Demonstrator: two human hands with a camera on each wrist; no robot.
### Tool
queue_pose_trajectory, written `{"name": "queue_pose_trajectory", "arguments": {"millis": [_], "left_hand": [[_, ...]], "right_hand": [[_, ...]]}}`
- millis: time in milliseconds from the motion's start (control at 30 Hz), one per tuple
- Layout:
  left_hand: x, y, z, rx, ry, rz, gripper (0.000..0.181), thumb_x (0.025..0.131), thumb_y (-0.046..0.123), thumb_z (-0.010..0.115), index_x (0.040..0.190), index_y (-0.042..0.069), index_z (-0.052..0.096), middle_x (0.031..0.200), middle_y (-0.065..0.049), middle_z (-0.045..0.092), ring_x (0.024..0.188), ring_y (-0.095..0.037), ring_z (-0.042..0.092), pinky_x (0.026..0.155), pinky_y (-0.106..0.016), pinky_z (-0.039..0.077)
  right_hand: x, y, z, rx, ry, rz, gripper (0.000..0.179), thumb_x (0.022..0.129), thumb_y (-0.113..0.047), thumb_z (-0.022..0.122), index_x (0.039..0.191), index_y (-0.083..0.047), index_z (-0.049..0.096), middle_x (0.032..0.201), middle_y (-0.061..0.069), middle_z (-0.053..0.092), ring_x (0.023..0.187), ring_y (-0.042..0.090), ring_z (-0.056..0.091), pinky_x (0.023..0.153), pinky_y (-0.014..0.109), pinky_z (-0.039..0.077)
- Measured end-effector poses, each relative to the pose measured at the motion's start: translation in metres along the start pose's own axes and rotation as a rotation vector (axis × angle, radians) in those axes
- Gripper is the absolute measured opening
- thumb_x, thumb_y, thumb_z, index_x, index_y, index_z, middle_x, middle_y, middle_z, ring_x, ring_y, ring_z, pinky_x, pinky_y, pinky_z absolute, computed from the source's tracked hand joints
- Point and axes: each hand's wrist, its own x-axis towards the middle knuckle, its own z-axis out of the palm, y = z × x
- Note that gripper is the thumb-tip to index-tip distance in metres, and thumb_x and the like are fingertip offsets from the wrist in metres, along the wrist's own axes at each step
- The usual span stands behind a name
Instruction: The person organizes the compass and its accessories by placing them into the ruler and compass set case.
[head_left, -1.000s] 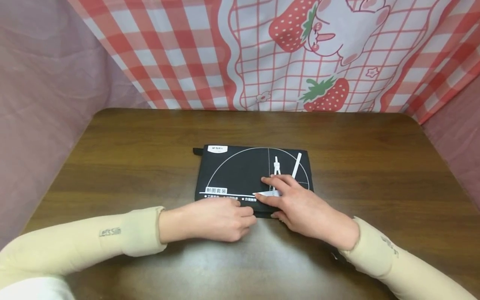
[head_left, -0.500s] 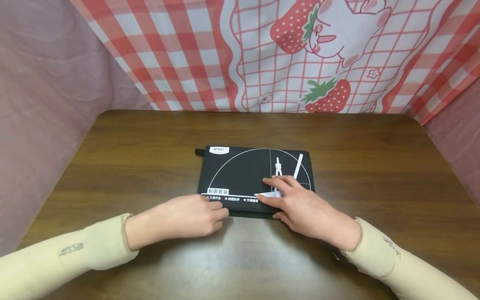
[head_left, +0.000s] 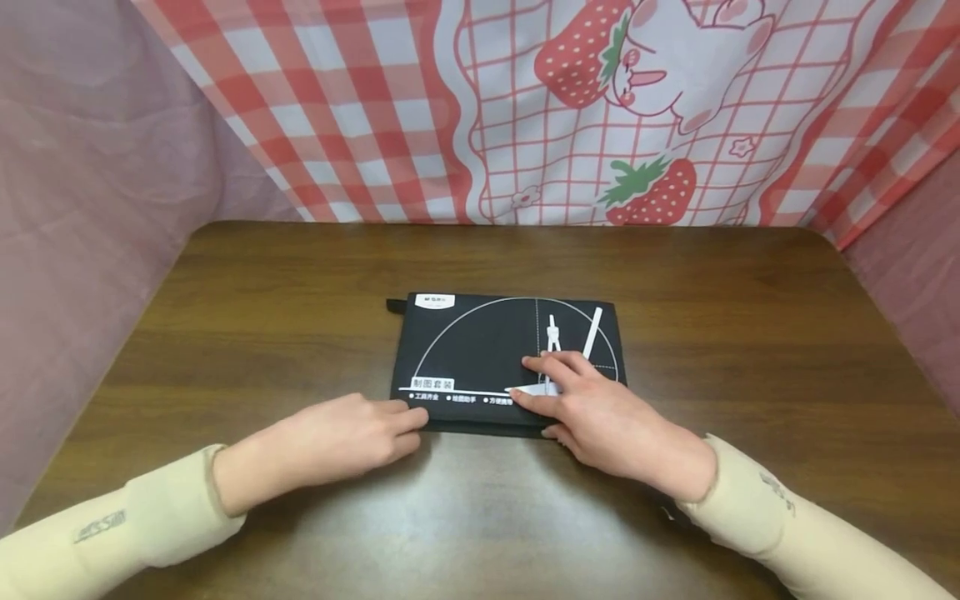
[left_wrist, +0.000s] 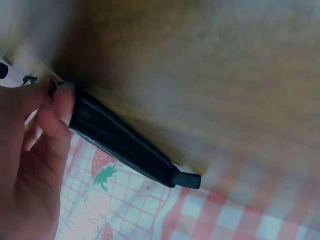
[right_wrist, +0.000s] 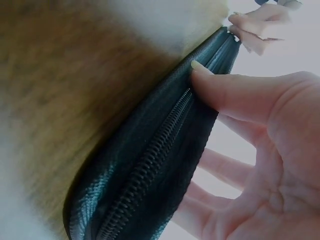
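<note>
A black zippered pouch (head_left: pixel 480 342), printed with white lines, a compass figure and lettering, lies flat on the table. At its front left corner my left hand (head_left: pixel 337 437) pinches the zipper pull, mostly hidden behind the fingers; the left wrist view shows these fingers (left_wrist: pixel 62 102) at the pouch's corner. My right hand (head_left: pixel 600 408) holds the pouch near the front right, fingers spread on top. In the right wrist view the thumb (right_wrist: pixel 225 92) presses the front edge beside the zipper teeth (right_wrist: pixel 155 155).
The brown wooden table (head_left: pixel 262 333) extends on all sides of the pouch. A short black fabric tab (head_left: pixel 396 306) sticks out at the pouch's back left. Behind the table hangs a red and white checked cloth (head_left: pixel 360 108) with strawberries.
My left hand has travelled left along the pouch's front edge, from near the middle to the left corner. The right hand and the pouch have stayed in place.
</note>
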Motion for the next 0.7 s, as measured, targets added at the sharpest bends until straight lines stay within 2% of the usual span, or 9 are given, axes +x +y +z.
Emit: {"name": "queue_pose_trajectory", "arguments": {"millis": [67,200,367,567,633,700], "left_hand": [[-0.001,0.003,0.001,-0.037,0.054,-0.035,0.013,0.088,0.011,0.073,0.084,0.010,0.061,0.087,0.002,0.053,0.071,-0.011,0.053,0.046,-0.023,0.046],[-0.001,0.011,0.002,-0.048,0.139,-0.094,0.011,0.085,0.006,0.074,0.084,0.007,0.063,0.079,0.002,0.050,0.063,-0.010,0.052,0.051,-0.025,0.050],[-0.002,0.019,0.004,-0.089,0.176,-0.230,0.018,0.078,-0.009,0.070,0.085,0.004,0.059,0.080,0.000,0.048,0.058,-0.010,0.050,0.047,-0.028,0.050],[-0.003,0.021,0.001,-0.113,0.214,-0.442,0.019,0.077,-0.011,0.069,0.081,0.002,0.056,0.079,-0.003,0.049,0.056,-0.011,0.052,0.046,-0.027,0.051],[-0.003,0.021,0.000,-0.119,0.220,-0.484,0.018,0.078,-0.010,0.070,0.078,0.003,0.058,0.075,-0.002,0.051,0.057,-0.011,0.053,0.047,-0.027,0.052],[-0.003,0.021,-0.001,-0.117,0.220,-0.500,0.018,0.078,-0.010,0.070,0.076,0.004,0.059,0.070,-0.002,0.054,0.057,-0.012,0.052,0.048,-0.028,0.052]], "right_hand": [[0.000,0.000,0.000,0.000,-0.002,0.000,0.050,0.084,-0.021,0.082,0.132,-0.022,0.067,0.142,0.017,0.049,0.126,0.038,0.044,0.086,0.043,0.055],[0.000,-0.001,0.001,0.003,-0.006,0.002,0.051,0.084,-0.021,0.081,0.133,-0.022,0.066,0.142,0.017,0.049,0.126,0.038,0.044,0.085,0.043,0.055],[0.001,0.000,0.001,0.005,-0.012,0.003,0.052,0.085,-0.021,0.081,0.134,-0.022,0.065,0.143,0.017,0.048,0.126,0.037,0.044,0.083,0.043,0.055],[0.001,0.000,0.001,-0.005,-0.017,0.002,0.053,0.085,-0.020,0.081,0.135,-0.022,0.065,0.143,0.016,0.047,0.126,0.037,0.044,0.083,0.043,0.055],[0.001,0.000,0.000,-0.009,-0.016,-0.001,0.052,0.085,-0.020,0.081,0.135,-0.022,0.065,0.143,0.017,0.047,0.126,0.037,0.045,0.082,0.043,0.056],[0.000,0.000,0.001,-0.011,-0.015,-0.004,0.052,0.085,-0.020,0.081,0.135,-0.022,0.065,0.143,0.017,0.047,0.125,0.037,0.045,0.082,0.043,0.056]]}}
